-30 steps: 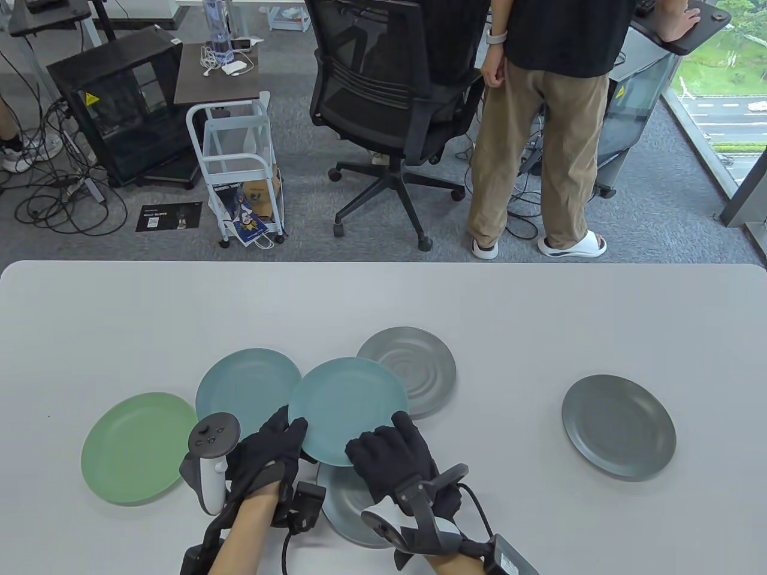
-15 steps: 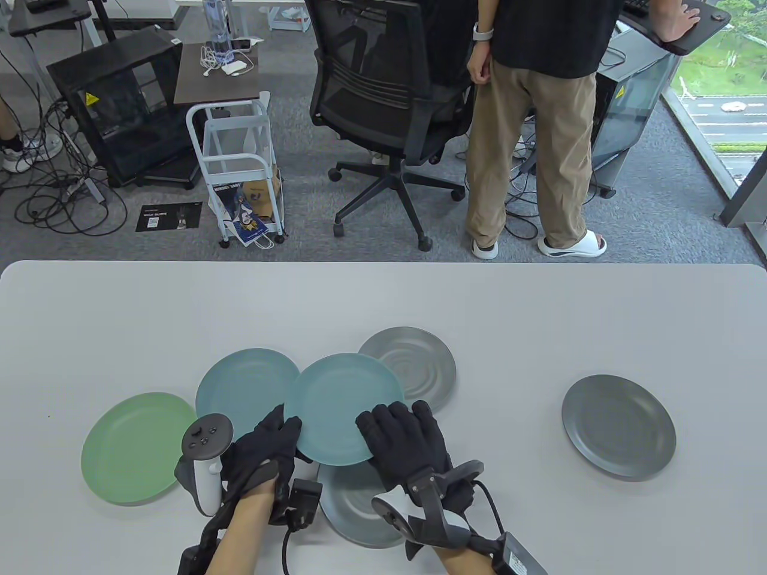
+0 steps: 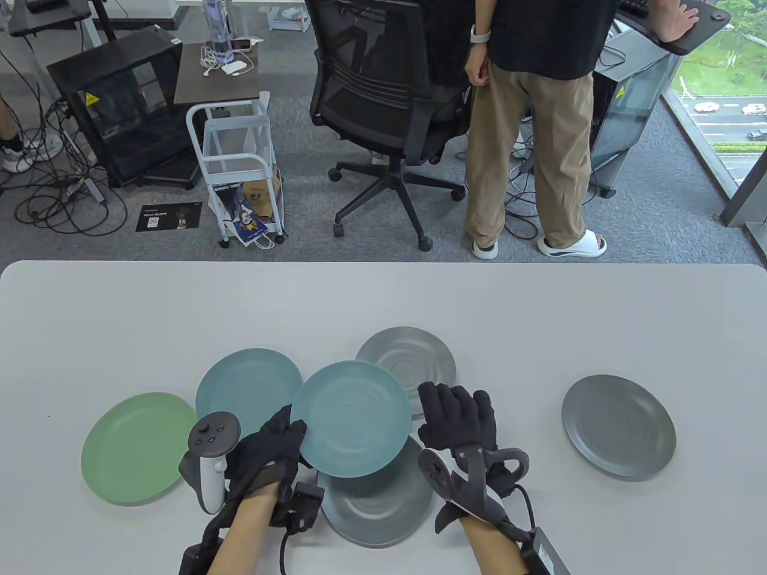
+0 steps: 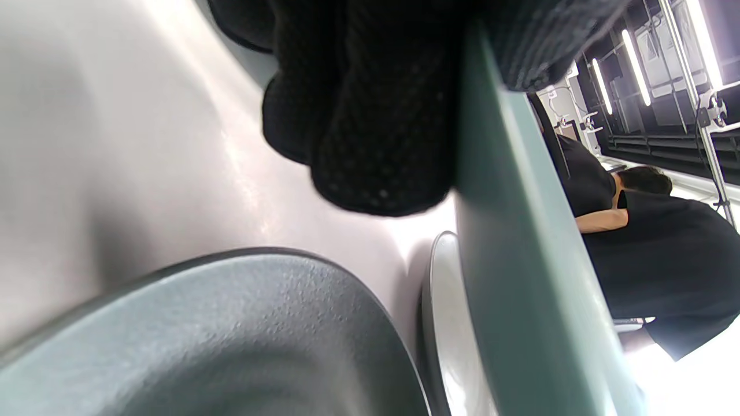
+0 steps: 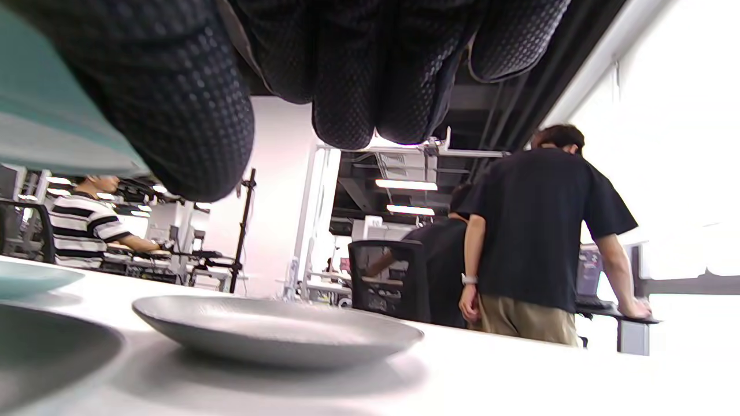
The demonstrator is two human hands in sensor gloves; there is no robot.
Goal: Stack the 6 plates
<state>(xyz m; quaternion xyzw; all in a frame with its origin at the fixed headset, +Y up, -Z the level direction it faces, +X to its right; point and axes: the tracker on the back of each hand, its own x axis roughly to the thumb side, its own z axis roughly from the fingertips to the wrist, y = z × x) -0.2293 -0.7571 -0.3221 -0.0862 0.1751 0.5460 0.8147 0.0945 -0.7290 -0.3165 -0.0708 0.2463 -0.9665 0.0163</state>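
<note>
My left hand [image 3: 287, 434] grips the near-left rim of a teal plate [image 3: 350, 419] and holds it tilted above a dark grey plate [image 3: 377, 509] near the table's front edge. In the left wrist view the fingers [image 4: 370, 115] clamp the teal rim [image 4: 520, 231] over that dark plate [image 4: 219, 335]. My right hand [image 3: 455, 401] is open with fingers spread just right of the held plate; I cannot tell whether its thumb [image 5: 167, 115] touches the teal rim [image 5: 40, 127]. A light grey plate [image 3: 413, 359] lies behind.
A second teal plate [image 3: 248, 386] and a green plate [image 3: 139, 446] lie to the left. Another dark grey plate [image 3: 618, 426] lies alone at the right. The table's far edge [image 3: 383, 263] borders a floor with an office chair and a standing person.
My right hand has left the teal plate's near edge and moved right and away. The teal plate, now held by the left hand alone, has shifted slightly right over the dark grey plate.
</note>
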